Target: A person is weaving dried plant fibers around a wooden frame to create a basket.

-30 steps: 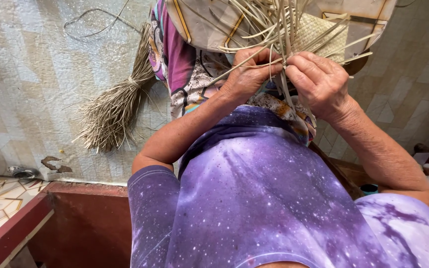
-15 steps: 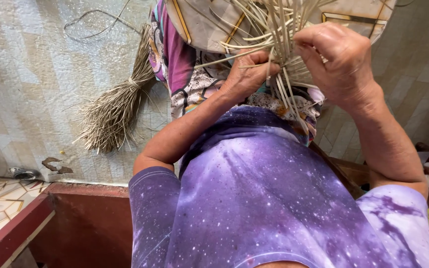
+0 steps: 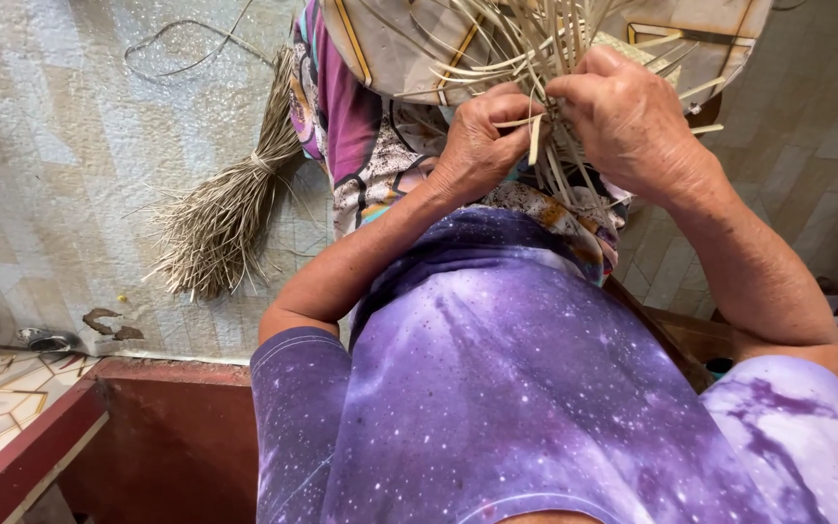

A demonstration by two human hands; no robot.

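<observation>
Head view: left hand [image 3: 477, 146] curled tight, pinching pale flat straw strips [image 3: 526, 58] between thumb and fingers. Right hand [image 3: 628, 121] just beside, fingers pressed together over the same fanned strips, high in front of the purple speckled shirt [image 3: 516, 388]. Patterned multicoloured cloth [image 3: 361, 146] under the wrists. Tied bundle of dry grass [image 3: 220, 218] down left on the pale tiled floor [image 3: 50, 146].
</observation>
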